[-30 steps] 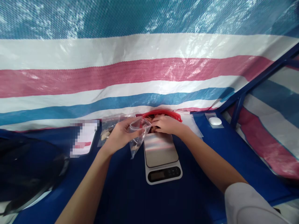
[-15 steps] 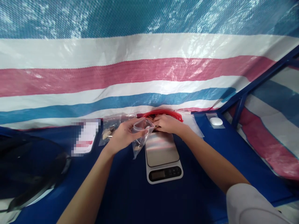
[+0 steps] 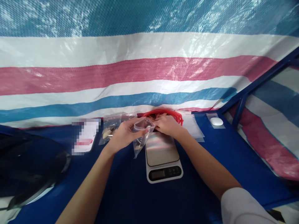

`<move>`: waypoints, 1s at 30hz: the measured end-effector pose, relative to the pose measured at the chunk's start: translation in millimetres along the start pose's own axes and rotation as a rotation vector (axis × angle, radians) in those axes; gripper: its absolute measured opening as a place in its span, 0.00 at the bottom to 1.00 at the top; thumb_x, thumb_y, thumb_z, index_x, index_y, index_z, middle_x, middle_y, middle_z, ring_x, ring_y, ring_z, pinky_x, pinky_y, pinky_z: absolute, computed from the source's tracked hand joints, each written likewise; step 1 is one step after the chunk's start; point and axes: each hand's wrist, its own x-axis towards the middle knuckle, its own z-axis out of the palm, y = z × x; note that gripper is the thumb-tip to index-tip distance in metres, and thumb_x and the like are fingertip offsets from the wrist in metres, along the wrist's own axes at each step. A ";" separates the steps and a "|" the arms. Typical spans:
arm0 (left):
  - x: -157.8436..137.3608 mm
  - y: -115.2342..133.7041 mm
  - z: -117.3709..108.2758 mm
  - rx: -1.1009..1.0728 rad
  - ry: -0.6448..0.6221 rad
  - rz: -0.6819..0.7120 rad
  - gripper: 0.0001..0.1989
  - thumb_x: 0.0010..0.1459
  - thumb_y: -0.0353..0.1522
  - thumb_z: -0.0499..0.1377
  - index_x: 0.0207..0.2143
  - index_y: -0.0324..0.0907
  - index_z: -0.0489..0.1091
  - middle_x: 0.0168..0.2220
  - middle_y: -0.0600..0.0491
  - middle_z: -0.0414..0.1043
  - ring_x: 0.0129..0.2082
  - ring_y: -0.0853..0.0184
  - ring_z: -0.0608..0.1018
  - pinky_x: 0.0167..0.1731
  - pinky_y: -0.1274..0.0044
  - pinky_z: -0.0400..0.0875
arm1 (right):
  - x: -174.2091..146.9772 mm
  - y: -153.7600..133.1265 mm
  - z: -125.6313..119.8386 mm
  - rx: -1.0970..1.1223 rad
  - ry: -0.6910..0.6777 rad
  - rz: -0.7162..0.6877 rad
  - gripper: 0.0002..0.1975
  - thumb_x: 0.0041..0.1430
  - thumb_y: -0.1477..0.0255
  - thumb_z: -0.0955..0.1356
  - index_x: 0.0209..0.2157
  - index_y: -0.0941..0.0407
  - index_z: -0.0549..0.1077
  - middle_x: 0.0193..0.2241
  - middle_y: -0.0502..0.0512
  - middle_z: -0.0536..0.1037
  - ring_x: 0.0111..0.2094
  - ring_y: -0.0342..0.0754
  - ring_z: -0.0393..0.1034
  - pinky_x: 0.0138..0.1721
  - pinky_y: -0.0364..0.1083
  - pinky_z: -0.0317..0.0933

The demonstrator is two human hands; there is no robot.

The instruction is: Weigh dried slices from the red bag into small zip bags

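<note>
While your left hand (image 3: pixel 123 133) pinches a small clear bag (image 3: pixel 139 143) between its fingers just left of the scale (image 3: pixel 162 151), the bag's mouth gapes upward toward your right hand (image 3: pixel 166 123). Bag holds a small brownish piece low down; exact kind too small to tell. Your right hand is at the red container (image 3: pixel 179 116) behind the scale, fingertips beside the bag's mouth; cannot tell if those fingers pinch anything. Container has reddish-brown pieces inside, partly hidden by your hand. Behind your left hand, a larger clear bag (image 3: pixel 107 133) lies with pale and brown chunks in it. Right of the container: flat translucent bags (image 3: pixel 195 127), then a white rounded object (image 3: pixel 216 121) on a small clear bag. Far edge of the blue tabletop (image 3: pixel 130 193) meets the striped sheet (image 3: pixel 140 71), so you're tight at the back; a blue frame bar (image 3: pixel 238 107) slants by the right corner. Tabletop stretches wide in front of the scale and out to the right, beyond your forearm.
</note>
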 end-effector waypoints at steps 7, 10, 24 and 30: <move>0.2 0.3 0.5 -0.012 -0.013 0.011 0.26 0.53 0.46 0.69 0.52 0.44 0.77 0.46 0.48 0.82 0.45 0.56 0.81 0.47 0.67 0.77 | -2.5 4.3 -2.7 0.054 0.021 0.094 0.16 0.71 0.64 0.63 0.50 0.48 0.80 0.47 0.57 0.82 0.47 0.55 0.74 0.38 0.46 0.61; 0.1 1.6 0.6 -0.013 -0.014 0.013 0.25 0.54 0.46 0.69 0.51 0.45 0.78 0.46 0.48 0.82 0.45 0.56 0.81 0.46 0.68 0.77 | -5.4 7.7 -0.6 0.139 0.063 0.126 0.15 0.70 0.63 0.63 0.46 0.47 0.82 0.44 0.53 0.83 0.46 0.52 0.75 0.34 0.44 0.59; 0.1 2.3 2.1 -0.016 -0.017 0.004 0.24 0.54 0.45 0.69 0.51 0.45 0.78 0.46 0.49 0.81 0.44 0.57 0.82 0.45 0.68 0.78 | -9.1 20.8 13.8 0.168 0.150 0.139 0.16 0.70 0.61 0.64 0.46 0.49 0.82 0.50 0.53 0.81 0.50 0.51 0.73 0.36 0.44 0.63; 0.9 1.0 3.0 -0.025 -0.022 -0.002 0.23 0.54 0.45 0.69 0.49 0.44 0.79 0.44 0.50 0.81 0.42 0.58 0.82 0.44 0.69 0.78 | -7.0 19.7 18.7 0.120 0.117 0.085 0.15 0.68 0.61 0.66 0.48 0.51 0.80 0.53 0.55 0.79 0.52 0.54 0.71 0.40 0.46 0.64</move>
